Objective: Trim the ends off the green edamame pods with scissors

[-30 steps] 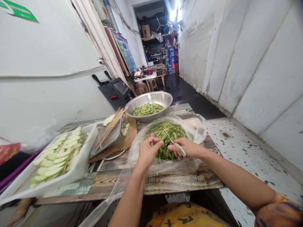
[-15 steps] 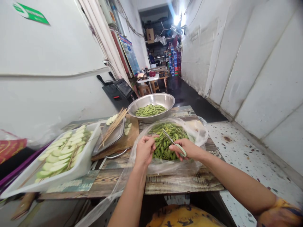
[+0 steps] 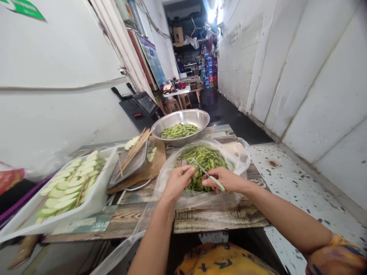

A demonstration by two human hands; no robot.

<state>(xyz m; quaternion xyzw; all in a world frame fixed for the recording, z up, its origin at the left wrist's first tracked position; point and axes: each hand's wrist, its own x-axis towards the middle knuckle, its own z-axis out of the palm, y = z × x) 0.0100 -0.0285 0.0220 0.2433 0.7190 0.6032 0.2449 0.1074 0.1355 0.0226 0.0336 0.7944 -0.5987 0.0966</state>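
My right hand (image 3: 222, 179) grips a pair of scissors (image 3: 217, 183) with pale green handles, its metal blades pointing up and left. Thumb and fingers of my left hand (image 3: 178, 182) are pinched together near the blade tips; whatever lies between them is too small to make out. Below both hands, green soybean pods (image 3: 207, 156) fill a clear plastic bag (image 3: 166, 173) whose mouth is spread wide on the table. Behind the bag stands a steel basin (image 3: 205, 124) holding more pods (image 3: 179, 131).
To the left, a white plastic tub (image 3: 107, 179) holds skewered pale green slices (image 3: 67, 191). Wooden skewers (image 3: 133, 152) lie across a metal tray (image 3: 140, 163) on a wooden board (image 3: 160, 156). A curved metal handle (image 3: 140, 186) lies beside it on the wood-patterned table (image 3: 220, 219).
My left fingers have closed into a pinch and come nearer the scissors. The scissors stay in my right hand, and the whole view has shifted slightly.
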